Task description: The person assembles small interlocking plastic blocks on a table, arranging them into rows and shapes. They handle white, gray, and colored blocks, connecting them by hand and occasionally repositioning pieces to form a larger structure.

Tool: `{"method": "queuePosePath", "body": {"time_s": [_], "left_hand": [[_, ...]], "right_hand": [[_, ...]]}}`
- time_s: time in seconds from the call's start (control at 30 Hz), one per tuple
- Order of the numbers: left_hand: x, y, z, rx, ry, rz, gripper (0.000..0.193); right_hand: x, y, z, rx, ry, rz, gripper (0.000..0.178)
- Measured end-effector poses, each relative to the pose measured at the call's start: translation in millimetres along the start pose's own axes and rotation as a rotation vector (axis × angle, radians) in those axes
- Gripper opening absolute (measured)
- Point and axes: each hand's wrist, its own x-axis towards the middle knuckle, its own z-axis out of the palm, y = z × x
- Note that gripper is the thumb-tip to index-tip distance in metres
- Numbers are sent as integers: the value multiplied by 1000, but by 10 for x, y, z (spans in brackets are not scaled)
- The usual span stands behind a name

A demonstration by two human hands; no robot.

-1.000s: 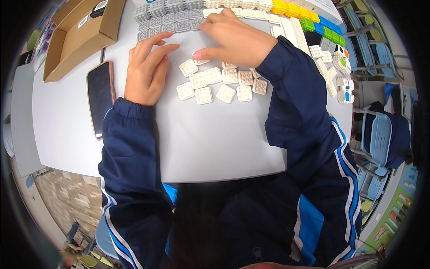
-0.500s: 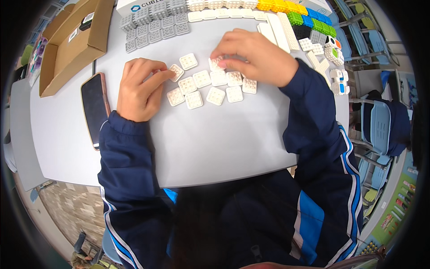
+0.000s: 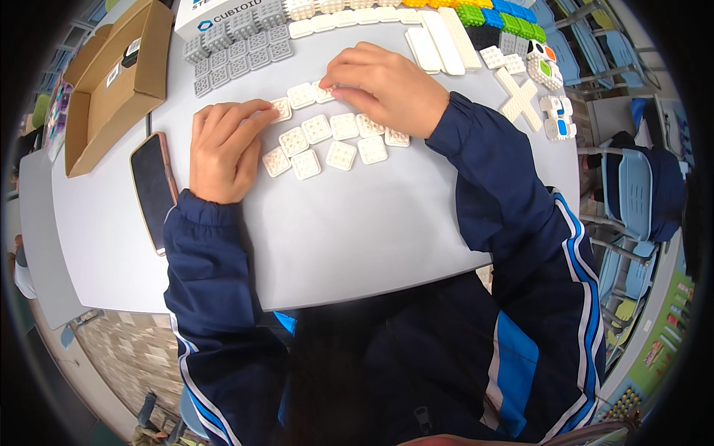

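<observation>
Several white square studded tiles lie on the pale table in front of me. Three of them form a row at the far side. My left hand (image 3: pixel 227 145) is closed, with thumb and fingers on the left tile (image 3: pixel 281 109) of that row. At the row's other end my right hand (image 3: pixel 387 85) pinches the right tile (image 3: pixel 324 92), partly hidden by the fingers. Between these two sits a middle tile (image 3: pixel 302 95). Closer to me are more loose tiles, among them one white tile (image 3: pixel 344 126) and another tile (image 3: pixel 305 164), some turned at angles.
Left of my arm rests a phone (image 3: pixel 151 195), beside an open cardboard box (image 3: pixel 123 93). Grey blocks (image 3: pixel 242 33), white plates (image 3: pixel 442 44), and green blocks (image 3: pixel 520 28) line the far side. At right are a white cross-shaped piece (image 3: pixel 520 100) and small modules (image 3: pixel 558 123).
My right hand has moved left with its tile, up against the middle tile. The left hand's tile now also adjoins it, making a row. The whole view has shifted slightly.
</observation>
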Motion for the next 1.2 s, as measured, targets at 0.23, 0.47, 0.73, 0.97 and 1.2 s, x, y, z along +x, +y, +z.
{"method": "queuePosePath", "body": {"time_s": [0.23, 0.47, 0.73, 0.97, 1.2], "left_hand": [[64, 45, 94, 45, -28, -50, 42], [116, 92, 153, 47, -50, -62, 41], [153, 123, 155, 24, -21, -58, 37], [169, 129, 168, 13, -6, -45, 35], [158, 131, 166, 4, -39, -64, 37]], "right_hand": [[-30, 52, -213, -75, 67, -24, 16], [-489, 31, -673, -84, -23, -36, 15], [-717, -81, -435, -277, 7, -85, 36], [-704, -79, -332, -252, 67, 31, 46], [-596, -106, -200, -280, 129, 66, 46]]}}
